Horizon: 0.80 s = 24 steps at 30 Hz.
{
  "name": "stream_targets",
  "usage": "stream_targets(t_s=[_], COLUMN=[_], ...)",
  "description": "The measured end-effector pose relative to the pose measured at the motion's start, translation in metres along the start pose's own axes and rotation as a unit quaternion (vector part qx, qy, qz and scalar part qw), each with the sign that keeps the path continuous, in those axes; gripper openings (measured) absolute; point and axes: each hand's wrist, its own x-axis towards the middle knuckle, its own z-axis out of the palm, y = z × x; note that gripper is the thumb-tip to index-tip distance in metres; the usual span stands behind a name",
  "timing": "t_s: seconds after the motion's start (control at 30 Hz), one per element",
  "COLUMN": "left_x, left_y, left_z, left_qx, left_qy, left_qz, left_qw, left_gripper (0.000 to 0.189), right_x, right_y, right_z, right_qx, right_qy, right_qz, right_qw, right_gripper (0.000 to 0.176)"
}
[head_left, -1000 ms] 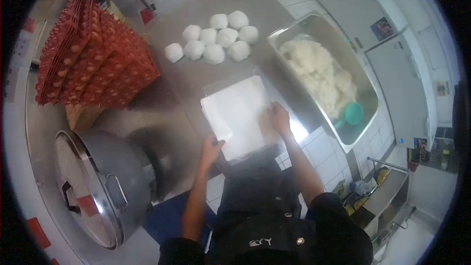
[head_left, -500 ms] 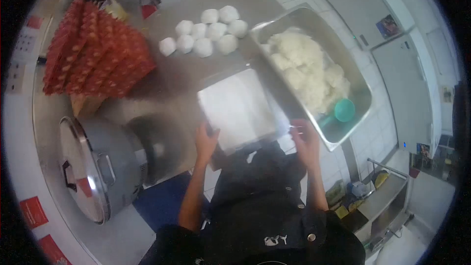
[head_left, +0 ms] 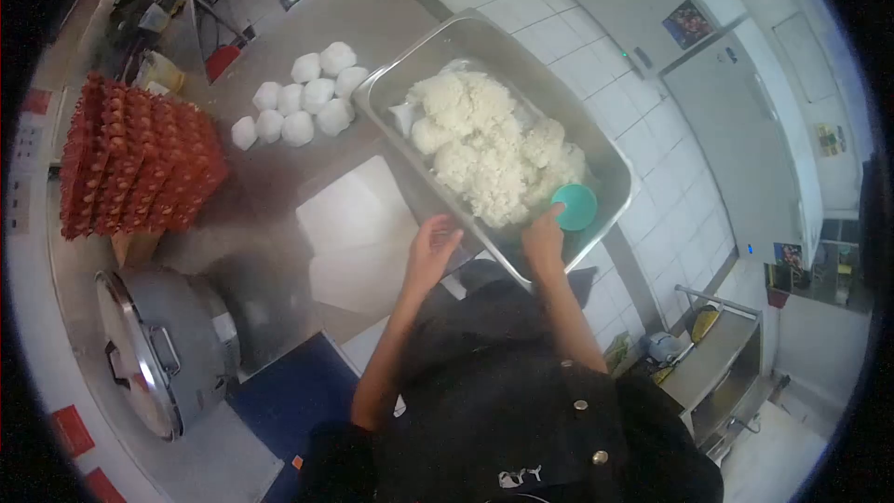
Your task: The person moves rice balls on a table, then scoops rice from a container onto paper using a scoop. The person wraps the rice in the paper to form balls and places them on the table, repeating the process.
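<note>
A deep metal pan [head_left: 610, 126] holds a heap of cooked white rice [head_left: 498, 154]. A green plastic scoop [head_left: 577, 208] lies against the rice at the pan's near end, and my right hand [head_left: 545, 240] is closed around its handle. My left hand [head_left: 434, 244] is beside the pan's near-left edge, its fingers loosely curved and apart, holding nothing. Just left of that hand, white sheets [head_left: 358, 214] lie flat on the metal table. Several white wrapped bundles [head_left: 296, 98] sit grouped on the table beyond the sheets.
On the left, a tall stack of red egg trays [head_left: 140, 158] stands on the metal table [head_left: 265, 186]. A large lidded grey pot [head_left: 168, 345] is nearer me. Past the pan are the tiled floor [head_left: 652, 158] and a pale cabinet [head_left: 745, 130]. A metal cart [head_left: 717, 345] stands at right.
My right hand has moved into the pan and taken hold of the scoop's handle. My left hand has left the sheets' left side for their right side. The view has shifted right.
</note>
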Motion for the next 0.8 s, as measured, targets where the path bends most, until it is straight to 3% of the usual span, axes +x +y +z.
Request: stream_targets(t_s=[0.03,0.07,0.1,0.17,0.2,0.27,0.33,0.37,0.47,0.53,0.6,0.63,0.7,0.77,0.8], left_x=[-0.001,-0.010,-0.020,-0.048,-0.062,-0.092,-0.110,-0.110,-0.100,-0.097,-0.093,-0.096,-0.105,-0.120,-0.127], left_y=[-0.008,-0.002,-0.014,-0.011,-0.018,-0.046,-0.079,-0.089,-0.083,-0.081,-0.080,-0.082,-0.086,-0.096,-0.105], left_z=[-0.002,-0.009,-0.016,-0.039,-0.052,-0.086,-0.105,-0.110,-0.116,-0.123,-0.131,-0.133,-0.141,-0.150,-0.158], left_qx=[0.025,0.004,0.024,0.080,0.186,0.395,0.445,0.466,0.442,0.426,0.416,0.407,0.363,0.350,0.357], left_qy=[0.009,-0.027,-0.017,0.024,0.091,0.209,0.187,0.174,0.160,0.153,0.141,0.134,0.153,0.182,0.204], left_qz=[-0.002,-0.045,-0.007,-0.086,-0.048,0.016,-0.004,-0.011,-0.019,-0.009,0.014,0.022,0.022,0.038,0.062], left_qw=[1.000,0.999,1.000,0.993,0.977,0.894,0.876,0.867,0.882,0.892,0.898,0.903,0.919,0.918,0.910], left_gripper=[0.039,0.042,0.040,0.047,0.051,0.060,0.072,0.078,0.079,0.073,0.070,0.068,0.064,0.058,0.055], right_x=[0.001,0.001,0.002,0.005,0.006,0.006,0.001,-0.003,-0.025,-0.047,-0.062,-0.070,-0.080,-0.071,-0.064], right_y=[0.012,0.008,0.009,0.011,0.009,-0.005,-0.031,-0.067,-0.114,-0.149,-0.164,-0.167,-0.161,-0.161,-0.154], right_z=[0.018,0.006,0.007,0.002,-0.006,-0.037,-0.086,-0.124,-0.161,-0.159,-0.133,-0.115,-0.110,-0.138,-0.149], right_qx=[-0.049,-0.037,-0.005,0.039,0.060,0.091,0.097,0.112,0.252,0.361,0.276,0.225,0.167,0.250,0.241], right_qy=[0.021,-0.015,-0.031,-0.050,-0.056,-0.053,-0.015,-0.022,-0.080,-0.285,-0.425,-0.406,-0.394,-0.406,-0.343], right_qz=[-0.053,-0.068,-0.057,-0.042,-0.036,-0.038,-0.082,-0.053,-0.182,-0.210,-0.295,-0.388,-0.446,-0.321,-0.235], right_qw=[0.997,0.997,0.998,0.997,0.996,0.994,0.992,0.992,0.947,0.863,0.810,0.797,0.786,0.819,0.877], right_gripper=[0.064,0.061,0.064,0.069,0.071,0.077,0.054,0.048,0.040,0.030,0.025,0.023,0.022,0.019,0.018])
